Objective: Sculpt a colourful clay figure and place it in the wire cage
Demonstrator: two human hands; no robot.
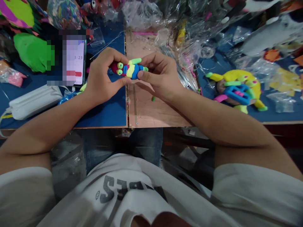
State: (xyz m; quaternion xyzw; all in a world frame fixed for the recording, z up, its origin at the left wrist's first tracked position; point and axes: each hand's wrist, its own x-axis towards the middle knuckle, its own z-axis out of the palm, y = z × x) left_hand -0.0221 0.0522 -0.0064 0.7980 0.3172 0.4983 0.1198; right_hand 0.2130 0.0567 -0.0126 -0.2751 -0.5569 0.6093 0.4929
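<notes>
A small clay figure with a dark red head, bulging yellow-green eyes, a yellow middle and a blue lower body is held sideways above the table. My left hand grips its head end between thumb and fingers. At the other end, my right hand pinches the blue lower body, thumb on the near side. A light green limb sticks up from the figure between both hands. Below, on the bare wooden board, lies a tiny green clay bit.
At left are a lit phone, a white power bank-like box and a green clay lump. To the right lies a larger yellow clay figure. Thin metal wires and crumpled clear plastic bags cover the back.
</notes>
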